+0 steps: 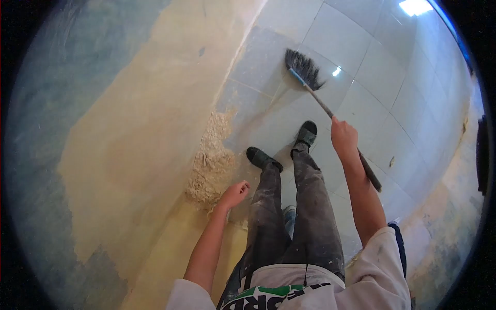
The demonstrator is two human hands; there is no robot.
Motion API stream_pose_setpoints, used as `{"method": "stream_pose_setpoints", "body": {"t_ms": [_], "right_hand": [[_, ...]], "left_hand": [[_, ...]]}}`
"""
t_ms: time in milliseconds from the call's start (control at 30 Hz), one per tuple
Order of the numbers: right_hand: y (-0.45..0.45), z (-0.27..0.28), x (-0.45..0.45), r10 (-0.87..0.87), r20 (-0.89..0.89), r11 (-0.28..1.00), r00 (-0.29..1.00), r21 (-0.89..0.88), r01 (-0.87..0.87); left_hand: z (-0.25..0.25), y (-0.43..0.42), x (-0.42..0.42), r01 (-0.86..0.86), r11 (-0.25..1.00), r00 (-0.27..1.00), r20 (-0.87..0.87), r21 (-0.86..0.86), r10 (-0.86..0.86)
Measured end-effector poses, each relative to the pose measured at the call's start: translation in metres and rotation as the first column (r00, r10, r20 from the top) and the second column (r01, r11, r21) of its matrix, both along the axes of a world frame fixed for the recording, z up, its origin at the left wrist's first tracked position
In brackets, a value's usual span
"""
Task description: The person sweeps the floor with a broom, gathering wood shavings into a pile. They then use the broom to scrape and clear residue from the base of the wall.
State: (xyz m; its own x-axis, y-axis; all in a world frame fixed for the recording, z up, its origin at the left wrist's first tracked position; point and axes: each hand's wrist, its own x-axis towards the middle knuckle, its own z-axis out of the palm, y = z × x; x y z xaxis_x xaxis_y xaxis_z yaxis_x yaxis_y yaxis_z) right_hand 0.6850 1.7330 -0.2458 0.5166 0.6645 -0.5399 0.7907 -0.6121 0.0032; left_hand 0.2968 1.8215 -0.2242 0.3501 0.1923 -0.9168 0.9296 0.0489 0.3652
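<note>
My right hand (344, 136) is wrapped round the wooden handle of a broom (320, 101). The broom's dark, fanned bristles touch the tiled floor ahead of my feet, and the handle's end reaches back past my right forearm. Low on the left, my left hand (235, 195) hangs with its fingers curled in and nothing seen in them. Beside it lies a heap of crumbly beige rubble (211, 168), piled along the foot of the wall. The hand looks close to the heap, but I cannot tell whether they touch.
A patchy beige and grey-green wall (134, 124) rises along the left side. Pale, glossy tiles (382, 67) cover the floor, with a small scrap (392, 161) on the right. My feet stand in dark sandals (306, 133). A blue item (289, 217) shows between my legs.
</note>
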Motion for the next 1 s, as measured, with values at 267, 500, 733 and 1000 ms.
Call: {"method": "stream_pose_setpoints", "body": {"t_ms": [267,500,733,1000], "right_hand": [[0.087,-0.008,-0.100,0.162,0.013,0.972,0.987,0.170,-0.162],[0.144,-0.008,-0.312,0.388,-0.203,0.916,0.899,-0.027,-0.401],[0.145,0.010,-0.376,0.424,-0.163,0.890,0.891,-0.108,-0.443],[0.106,-0.025,-0.446,0.348,-0.565,0.872,0.748,-0.098,-0.479]], "left_hand": [[-0.008,-0.009,-0.113,-0.202,0.978,0.976,0.074,-0.051,0.206],[0.002,-0.011,-0.179,-0.366,0.928,0.928,0.047,-0.065,0.369],[-0.007,-0.015,-0.196,-0.932,0.174,0.223,-0.127,-0.318,0.966],[-0.114,-0.006,-0.168,-0.814,-0.389,-0.262,-0.326,-0.431,0.908]]}}
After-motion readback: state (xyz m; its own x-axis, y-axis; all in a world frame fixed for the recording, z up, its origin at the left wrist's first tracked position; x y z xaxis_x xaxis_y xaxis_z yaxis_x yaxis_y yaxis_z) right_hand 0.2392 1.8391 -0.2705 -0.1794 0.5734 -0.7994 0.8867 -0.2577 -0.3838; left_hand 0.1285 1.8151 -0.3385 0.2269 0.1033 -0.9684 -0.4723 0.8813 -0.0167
